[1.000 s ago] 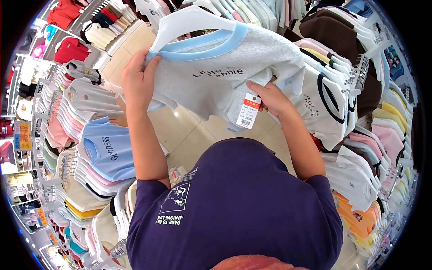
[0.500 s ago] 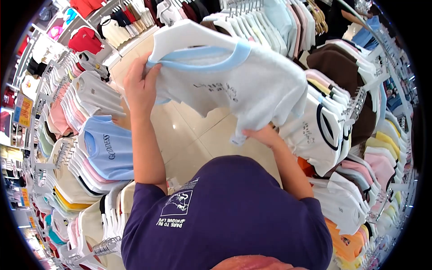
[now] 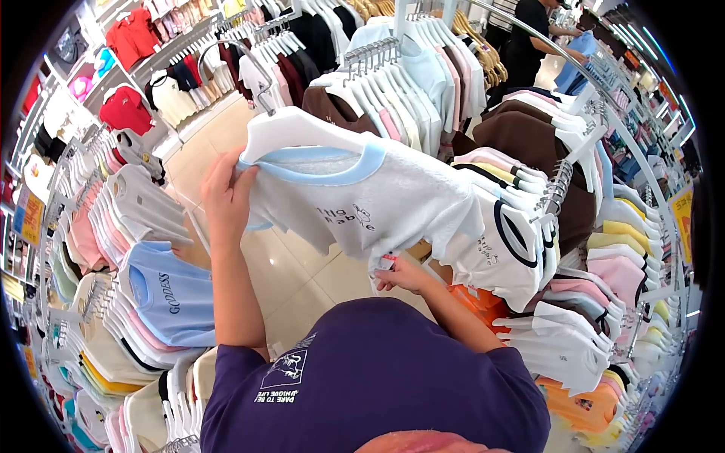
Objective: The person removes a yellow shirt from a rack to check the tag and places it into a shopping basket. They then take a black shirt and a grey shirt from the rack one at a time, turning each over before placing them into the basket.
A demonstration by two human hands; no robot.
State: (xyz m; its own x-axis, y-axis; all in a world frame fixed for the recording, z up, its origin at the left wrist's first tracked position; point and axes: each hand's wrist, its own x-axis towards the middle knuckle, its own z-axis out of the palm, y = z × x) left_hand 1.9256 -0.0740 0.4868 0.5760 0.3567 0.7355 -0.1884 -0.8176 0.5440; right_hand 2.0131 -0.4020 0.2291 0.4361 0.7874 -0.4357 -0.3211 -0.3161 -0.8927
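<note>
A light grey T-shirt (image 3: 332, 208) with a pale blue collar and dark lettering hangs on a white hanger (image 3: 291, 130) in front of me. My left hand (image 3: 229, 192) pinches the shirt's shoulder at the left end of the hanger. Lower down, near the shirt's sleeve, my right hand (image 3: 405, 275) is closed on a small white tag (image 3: 387, 262) with a red patch. The tag's print is too small to read.
Racks of shirts surround me: a blue T-shirt (image 3: 177, 298) at left, a white one with dark trim (image 3: 502, 253) at right, pale shirts (image 3: 408, 106) ahead. A curved metal rail (image 3: 540, 38) crosses the upper right. Beyond it, a person in black (image 3: 525, 49) handles blue clothing.
The T-shirt and both hands now sit lower in view, and the right hand has shifted left. The hanger's hook and the tag's red patch have come into sight.
</note>
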